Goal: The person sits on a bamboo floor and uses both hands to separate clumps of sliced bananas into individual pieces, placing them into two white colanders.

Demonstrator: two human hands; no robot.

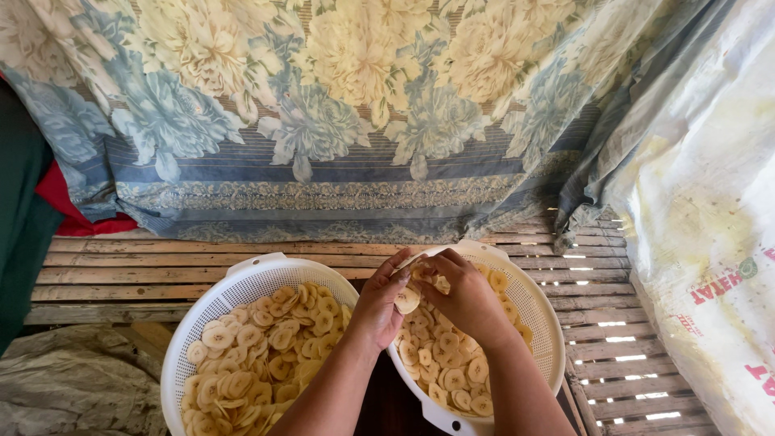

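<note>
- Left hand (378, 307): reaches over the left rim of the right colander, fingers curled around a pale round slice (407, 300) pinched between thumb and fingertips.
- Right hand (467, 297): held above the far half of the same colander, fingers bent inward and closed on a small cluster of stuck slices (423, 273); the two hands meet fingertip to fingertip over it.
- Right colander (539, 316): white perforated plastic bowl with a tab handle at its far rim, standing on the slatted platform towards its right edge; it holds a layer of banana chips (449, 373), thin yellow discs lying loose and overlapping.
- Left colander (242, 284): a matching white bowl, just beside the right one, their rims close together beneath the left forearm; it is piled higher with chips (266, 343), reaching near the rim.
- Slatted platform (145, 274): worn wooden and bamboo slats running left to right, carrying both colanders near its front edge; daylight shows through the gaps at the right.
- Floral cloth (339, 105): blue and cream fabric hung along the platform's far edge.
- Pale plastic sacking (702, 186): hangs at the right edge.
- Grey sheet (73, 379): crumpled at the front left corner.
</note>
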